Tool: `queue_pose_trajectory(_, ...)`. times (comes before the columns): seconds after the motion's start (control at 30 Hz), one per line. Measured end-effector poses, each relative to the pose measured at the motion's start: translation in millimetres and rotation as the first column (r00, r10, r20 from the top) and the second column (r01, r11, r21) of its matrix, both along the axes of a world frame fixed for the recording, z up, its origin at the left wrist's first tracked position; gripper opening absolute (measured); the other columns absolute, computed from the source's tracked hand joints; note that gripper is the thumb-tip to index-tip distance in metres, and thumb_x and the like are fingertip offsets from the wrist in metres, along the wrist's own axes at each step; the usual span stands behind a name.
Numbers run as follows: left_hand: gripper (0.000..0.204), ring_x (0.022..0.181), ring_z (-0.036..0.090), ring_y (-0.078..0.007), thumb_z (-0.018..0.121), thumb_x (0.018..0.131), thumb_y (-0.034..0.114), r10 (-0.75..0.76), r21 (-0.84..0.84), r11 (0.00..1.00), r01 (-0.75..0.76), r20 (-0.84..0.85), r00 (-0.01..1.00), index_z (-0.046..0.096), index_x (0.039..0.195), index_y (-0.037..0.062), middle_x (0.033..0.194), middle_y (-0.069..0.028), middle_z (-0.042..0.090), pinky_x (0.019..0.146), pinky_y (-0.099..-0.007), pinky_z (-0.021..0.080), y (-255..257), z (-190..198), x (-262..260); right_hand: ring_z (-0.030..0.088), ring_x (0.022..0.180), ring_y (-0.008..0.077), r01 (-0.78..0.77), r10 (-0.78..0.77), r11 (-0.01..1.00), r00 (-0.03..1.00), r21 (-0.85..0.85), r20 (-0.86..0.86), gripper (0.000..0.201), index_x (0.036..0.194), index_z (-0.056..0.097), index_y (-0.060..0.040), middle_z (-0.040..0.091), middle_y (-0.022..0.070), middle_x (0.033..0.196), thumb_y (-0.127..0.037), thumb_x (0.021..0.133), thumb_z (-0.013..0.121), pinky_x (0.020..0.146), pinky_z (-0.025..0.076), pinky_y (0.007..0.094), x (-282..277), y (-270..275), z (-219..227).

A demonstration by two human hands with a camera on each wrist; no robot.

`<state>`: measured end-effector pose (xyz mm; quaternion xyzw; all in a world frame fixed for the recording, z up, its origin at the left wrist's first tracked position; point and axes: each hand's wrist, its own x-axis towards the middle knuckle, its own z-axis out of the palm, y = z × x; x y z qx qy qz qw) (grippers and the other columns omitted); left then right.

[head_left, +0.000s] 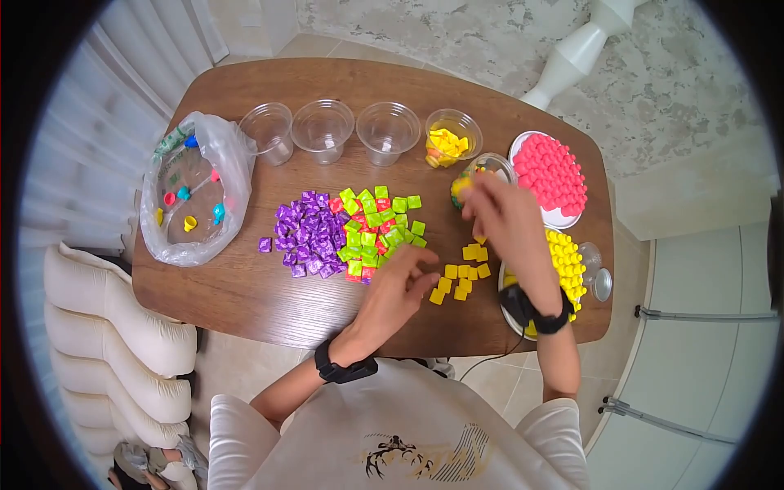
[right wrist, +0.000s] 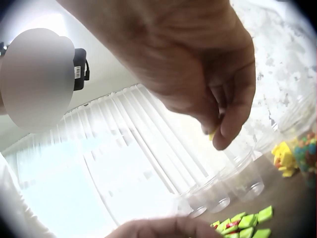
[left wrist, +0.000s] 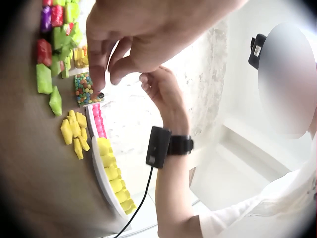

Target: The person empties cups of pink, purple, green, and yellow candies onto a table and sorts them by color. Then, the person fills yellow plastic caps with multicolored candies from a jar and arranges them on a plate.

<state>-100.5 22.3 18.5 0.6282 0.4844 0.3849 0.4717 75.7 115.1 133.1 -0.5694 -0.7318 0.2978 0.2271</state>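
My right hand (head_left: 513,233) is raised over the right part of the table, beside a clear jar of small multicoloured candies (left wrist: 84,90). Its thumb and fingertips pinch a small yellow piece (right wrist: 212,135), mostly hidden by the fingers. Lower on the table, my left hand (head_left: 390,292) hovers with loosely bent fingers and nothing visible in them, between the green wrapped squares (head_left: 396,237) and a small group of yellow squares (head_left: 464,278). Behind the jar, a clear cup (head_left: 467,122) contains yellow pieces (head_left: 446,144).
Three clear cups (head_left: 323,131) line the back edge. Purple wrapped squares (head_left: 310,237) lie left of the green and red ones. A plastic bag (head_left: 233,220) with small coloured toys sits far left. Pink pieces (head_left: 552,174) and yellow pieces (head_left: 569,260) fill plates at right, near a small clear jar (head_left: 603,284).
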Motion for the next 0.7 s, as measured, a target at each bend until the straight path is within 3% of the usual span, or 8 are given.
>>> queue_pose_trajectory(0.03, 0.037, 0.084, 0.072, -0.0213, 0.068, 0.093, -0.006, -0.002, 0.003, 1.0, 0.002, -0.002, 1.0, 0.058, 0.128, 0.0024, 0.11, -0.0092, 0.067, 0.071, -0.0333, 0.057, -1.5, -7.3, 2.0, 0.07, 0.067, 0.0304, 0.099, -0.099, 0.995, 0.994, 0.01, -0.046, 0.02, 0.11, 0.069, -0.0039, 0.072, 0.0104, 0.078, -0.021, 0.1, 0.068, 0.06, 0.052, 0.0427, -3.0, 10.0, 5.9)
queue_pose_trajectory(0.07, 0.036, 0.082, 0.071, -0.0254, 0.071, 0.093, -0.001, -0.071, 0.118, 0.99, 0.079, -0.07, 0.995, 0.058, 0.126, 0.0037, 0.11, -0.0106, 0.065, 0.068, -0.0365, 0.055, -3.3, -13.4, 4.7, 0.07, 0.067, 0.0304, 0.1, -0.1, 0.995, 0.994, 0.013, -0.047, 0.02, 0.11, 0.069, -0.0039, 0.072, 0.0104, 0.078, -0.021, 0.1, 0.068, 0.06, 0.052, 0.0427, -2.3, 19.5, 3.4)
queue_pose_trajectory(0.13, 0.036, 0.08, 0.07, -0.0295, 0.073, 0.092, 0.005, -0.125, 0.229, 0.961, 0.156, -0.144, 0.982, 0.058, 0.125, 0.0051, 0.109, -0.0121, 0.063, 0.064, -0.0396, 0.053, -6.7, -16.7, 9.2, 0.069, 0.061, 0.0253, 0.079, -0.11, 0.914, 0.992, 0.398, 0.056, 0.029, 0.122, 0.068, -0.0027, 0.072, 0.0096, 0.077, -0.022, 0.1, 0.068, 0.057, 0.051, 0.0394, -2.1, 33.3, -3.1)
queue_pose_trajectory(0.2, 0.027, 0.08, 0.068, -0.0363, 0.072, 0.093, 0.01, -0.181, 0.187, 0.945, 0.269, -0.387, 0.904, 0.058, 0.116, 0.0035, 0.106, -0.0134, 0.06, 0.063, -0.0448, 0.052, -10.4, -15.0, 13.8, 0.069, 0.061, 0.0241, 0.066, -0.081, 0.95, 0.996, 0.305, 0.036, 0.032, 0.124, 0.067, -0.0025, 0.071, 0.0096, 0.077, -0.023, 0.1, 0.069, 0.057, 0.051, 0.0391, -3.9, 26.7, -1.2)
queue_pose_trajectory(0.33, 0.022, 0.077, 0.066, -0.0367, 0.069, 0.095, 0.012, -0.194, 0.198, 0.924, 0.327, -0.492, 0.849, 0.057, 0.111, 0.0033, 0.102, -0.0129, 0.058, 0.062, -0.0479, 0.05, -7.3, -19.8, 19.3, 0.07, 0.064, 0.0226, 0.044, -0.045, 0.999, 0.998, 0.013, 0.052, 0.034, 0.124, 0.066, -0.0019, 0.071, 0.0096, 0.077, -0.023, 0.099, 0.071, 0.059, 0.051, 0.0401, -1.0, 0.4, -9.9)
queue_pose_trajectory(0.5, 0.028, 0.073, 0.064, -0.0365, 0.069, 0.093, 0.009, -0.236, 0.166, 0.911, 0.378, -0.542, 0.807, 0.054, 0.116, 0.0029, 0.101, -0.0137, 0.057, 0.059, -0.0473, 0.049, -6.7, -18.2, 22.1, 0.069, 0.07, 0.0316, 0.002, -0.007, 0.999, 0.995, 0.044, 0.097, 0.029, 0.119, 0.068, -0.0033, 0.074, 0.0108, 0.081, -0.022, 0.097, 0.072, 0.062, 0.052, 0.0425, 19.4, -25.3, -37.4)
queue_pose_trajectory(0.63, 0.032, 0.072, 0.063, -0.0359, 0.069, 0.091, 0.007, -0.271, 0.129, 0.917, 0.376, -0.49, 0.829, 0.053, 0.118, 0.0033, 0.1, -0.0141, 0.057, 0.058, -0.0464, 0.049, -5.8, -4.0, 18.0, 0.07, 0.07, 0.0313, 0.008, -0.011, 1.0, 0.994, 0.025, 0.106, 0.027, 0.118, 0.068, -0.0046, 0.074, 0.0103, 0.082, -0.021, 0.097, 0.072, 0.062, 0.053, 0.0429, 24.2, -44.7, -37.0)
queue_pose_trajectory(0.7, 0.042, 0.067, 0.065, -0.0337, 0.072, 0.079, 0.001, -0.205, 0.262, 0.82, 0.508, -0.696, 0.689, 0.053, 0.116, -0.0019, 0.101, -0.0155, 0.057, 0.055, -0.0426, 0.051, -6.0, -5.2, 16.8, 0.07, 0.071, 0.0313, -0.002, 0.0, 1.0, 0.991, 0.016, 0.131, 0.025, 0.117, 0.068, -0.0061, 0.074, 0.0096, 0.082, -0.021, 0.098, 0.071, 0.063, 0.053, 0.0431, 22.6, -51.6, -34.7)
